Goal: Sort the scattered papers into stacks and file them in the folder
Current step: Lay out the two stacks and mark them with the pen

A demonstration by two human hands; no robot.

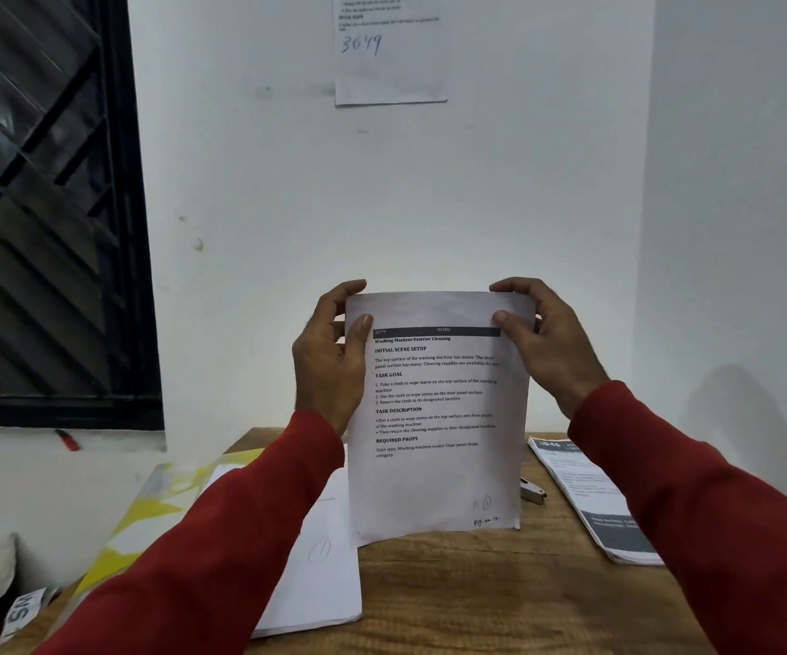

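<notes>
I hold a stack of printed papers (pixel 436 470) upright, its bottom edge standing on the wooden table (pixel 467 588). My left hand (pixel 330 352) grips the stack's upper left edge and my right hand (pixel 547 342) grips the upper right edge, thumbs on the front page. A second stack of white papers (pixel 320 579) lies flat on the table to the left, partly under my left sleeve. A third stack with dark header bands (pixel 590 498) lies at the right, partly under my right sleeve. A yellow and white folder (pixel 146 512) lies at the far left, beneath the white stack.
A stapler (pixel 532 491) lies on the table just behind the upright stack's right edge. A sheet (pixel 389 54) is stuck on the white wall ahead. A dark window grille (pixel 46 205) is at the left, with a red marker (pixel 68 439) on its ledge.
</notes>
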